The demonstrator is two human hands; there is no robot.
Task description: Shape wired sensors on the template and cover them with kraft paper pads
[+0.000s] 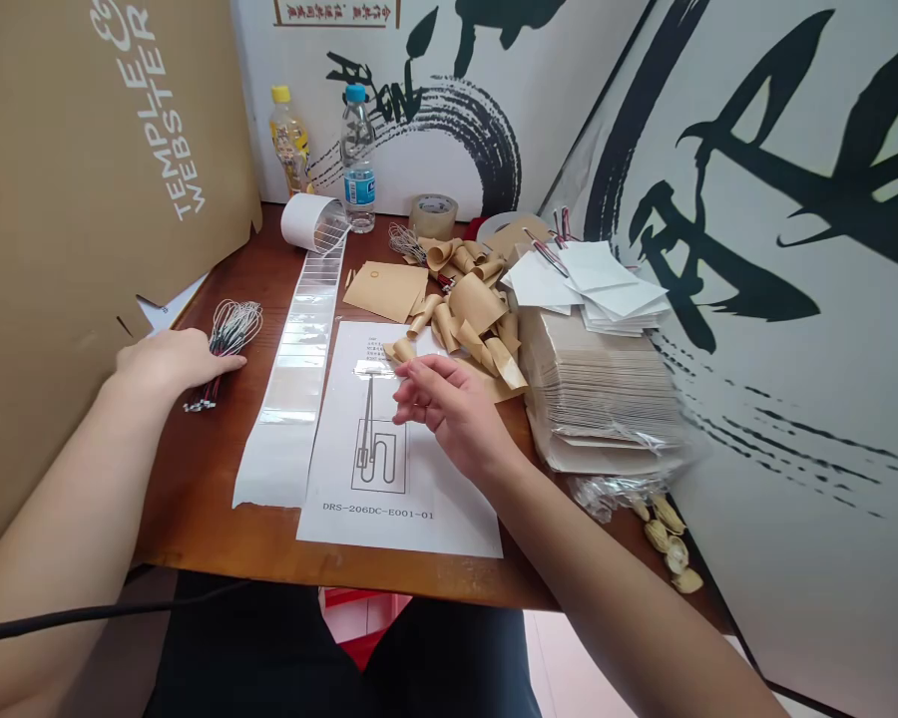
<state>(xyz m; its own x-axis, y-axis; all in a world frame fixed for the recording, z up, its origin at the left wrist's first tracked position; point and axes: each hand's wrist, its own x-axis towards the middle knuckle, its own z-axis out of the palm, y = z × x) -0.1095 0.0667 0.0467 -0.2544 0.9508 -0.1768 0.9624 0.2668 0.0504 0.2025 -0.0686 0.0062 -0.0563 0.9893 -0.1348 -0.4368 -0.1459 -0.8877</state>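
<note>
Hiding some wires, the left hand may be gripping, I cannot tell; the right hand curls loosely, unclenched

Two bare hands, one left hand and one right hand, are over one counter. There are two bundles of thin wire, plus a few loose wires too tangled to count. Two bottles, one roll of tape, one label strip, one printed sheet, one thick stack of cards and one cardboard box. Curled brown papers number at least eight; several overlapping white squares cannot be counted exactly. About five peanut shells are visible.
</note>
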